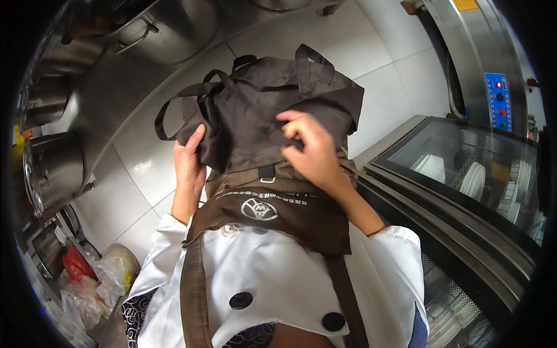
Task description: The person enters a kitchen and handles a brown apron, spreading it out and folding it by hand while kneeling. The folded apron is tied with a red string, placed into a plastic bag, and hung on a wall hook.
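Before me hangs a bundle of dark brown cloth (261, 117) with several strap loops, probably folded aprons. My left hand (189, 161) grips its left edge, thumb on top and the other fingers hidden beneath. Over the right part of the bundle is my right hand (313, 150), fingers bent and apart, with nothing visible between them. Whether its fingertips touch the cloth is hard to tell. I wear a brown apron (304, 217) over a white jacket (261, 261). The apron's bib, bearing a white emblem and writing, droops below the bundle.
A glass-doored dish cabinet (457, 152) holding plates stands close on the right, below a steel unit with a blue control panel (499, 102). Steel pots (169, 30) line a metal counter (113, 78) on the left. Plastic bags (82, 296) lie low at left, by the tiled floor (135, 174).
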{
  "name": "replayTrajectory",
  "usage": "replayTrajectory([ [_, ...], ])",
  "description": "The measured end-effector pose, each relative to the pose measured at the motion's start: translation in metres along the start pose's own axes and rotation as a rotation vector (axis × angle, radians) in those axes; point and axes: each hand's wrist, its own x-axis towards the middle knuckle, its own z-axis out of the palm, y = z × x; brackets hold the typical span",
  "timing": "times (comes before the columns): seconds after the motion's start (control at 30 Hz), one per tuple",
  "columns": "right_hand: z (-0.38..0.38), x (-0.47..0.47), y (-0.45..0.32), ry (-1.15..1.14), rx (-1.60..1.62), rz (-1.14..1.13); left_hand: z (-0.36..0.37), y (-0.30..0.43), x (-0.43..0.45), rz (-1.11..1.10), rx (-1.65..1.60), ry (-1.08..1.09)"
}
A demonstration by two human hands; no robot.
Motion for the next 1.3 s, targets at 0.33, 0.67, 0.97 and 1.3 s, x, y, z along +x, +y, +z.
replayTrajectory([
  [0.33,0.035,-0.014,0.03,-0.065,0.216,0.178,-0.041,-0.044,-0.002,-0.369,-0.489,0.081],
  [0.67,0.081,-0.015,0.043,-0.006,0.285,0.092,0.021,-0.064,-0.023,-0.163,0.026,-0.263],
  [0.97,0.013,0.001,0.03,0.258,-0.082,-0.073,0.032,-0.073,-0.013,-0.025,0.194,-0.018],
  [1.3,-0.069,-0.027,0.183,0.818,-0.185,0.393,0.166,0.028,-0.019,0.295,0.414,-0.487],
])
